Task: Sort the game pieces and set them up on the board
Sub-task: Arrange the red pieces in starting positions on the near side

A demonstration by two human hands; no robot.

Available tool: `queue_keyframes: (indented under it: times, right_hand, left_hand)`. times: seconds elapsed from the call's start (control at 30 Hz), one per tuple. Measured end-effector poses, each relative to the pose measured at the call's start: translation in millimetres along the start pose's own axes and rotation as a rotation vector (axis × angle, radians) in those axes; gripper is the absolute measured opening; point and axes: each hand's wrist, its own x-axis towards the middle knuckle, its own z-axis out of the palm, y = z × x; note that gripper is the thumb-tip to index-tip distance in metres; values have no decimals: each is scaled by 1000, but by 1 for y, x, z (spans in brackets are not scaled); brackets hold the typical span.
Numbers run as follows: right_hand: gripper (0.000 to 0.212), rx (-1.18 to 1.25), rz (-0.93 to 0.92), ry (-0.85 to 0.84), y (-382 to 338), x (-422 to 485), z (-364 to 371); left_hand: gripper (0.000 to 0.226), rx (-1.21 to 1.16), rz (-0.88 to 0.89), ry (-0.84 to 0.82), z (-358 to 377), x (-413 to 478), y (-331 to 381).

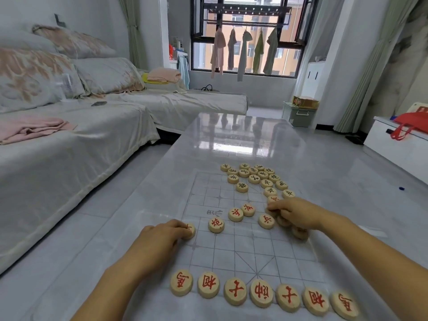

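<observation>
A thin transparent board [231, 251] with a printed grid lies on the glossy table. Several round wooden discs with red characters form a row [261, 295] along its near edge. Loose red discs sit mid-board, among them one [216, 225] and a pair [242, 212]. A cluster of black-lettered discs [254, 177] lies at the far end. My left hand [162, 237] rests at the board's left edge, fingertips shut on a red disc [190, 230]. My right hand [294, 214] covers several discs at the right edge, fingers curled on one; another disc [300, 232] peeks out beneath it.
The table [243, 135] stretches away toward a window with hanging clothes. A covered sofa [69, 140] runs along the left. A green storage box [298, 113] stands beyond the table, and a white cabinet [398, 144] with a red bag stands at the right.
</observation>
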Motion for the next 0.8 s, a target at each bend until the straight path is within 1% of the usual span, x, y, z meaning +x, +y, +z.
queue_keyframes:
  times: [0.03,0.07,0.1,0.2,0.27,0.3,0.33,0.37,0.4,0.43,0.47,0.5,0.57,0.6,0.63,0.7,0.73,0.77,0.8]
  right_hand:
    - [43,8,24,9,9,-9,-1]
    - [42,23,50,24,19,-18,-2]
    - [39,37,69,47,29,-26,-3]
    - [28,79,106,104,62,-49,0]
    - [26,165,124,160,78,-64,6]
    - [26,222,138,197,84,-72,10]
    - [24,283,149,239,88,-80,14]
    - [21,337,163,283,91,-88,19]
    - [17,382,171,327,93,-94,25]
    - [15,419,183,371,94,-100,32]
    - [13,456,193,418,94,-105,38]
    - [12,481,204,465,92,-110,43]
    - [12,504,212,526,87,-119,52]
    - [13,512,211,529,85,-123,56]
    - [13,516,207,515,83,-127,58]
    - [10,501,196,468,81,-136,62]
    - [11,490,188,448,80,-141,63]
    - [12,481,180,433,80,-145,64]
    - [13,476,170,420,80,-150,65]
  left_hand:
    - [39,42,6,10,-2,-1,3]
    - [37,79,30,38,-4,-3,6]
    - [38,122,53,44,-5,-6,10]
    - [38,100,65,37,1,-6,6]
    - [36,141,85,-42,6,1,-10]
    - [32,171,187,-114,14,-4,-29]
    - [29,149,162,-107,24,9,-45]
    - [24,204,153,-107,27,17,-50]
    - [19,114,114,-109,26,21,-46]
    - [17,139,99,-57,21,19,-36]
    - [16,67,17,8,15,19,-19]
    - [13,49,-5,57,13,10,-8]
    - [4,35,28,172,12,4,4]
    - [3,10,34,210,9,0,7]
    - [8,16,8,219,7,-4,9]
    - [10,-16,31,281,9,-3,11]
    - [6,-35,6,270,6,-5,14]
    - [8,-32,4,272,8,-2,11]
    - [17,-21,2,254,7,-2,12]
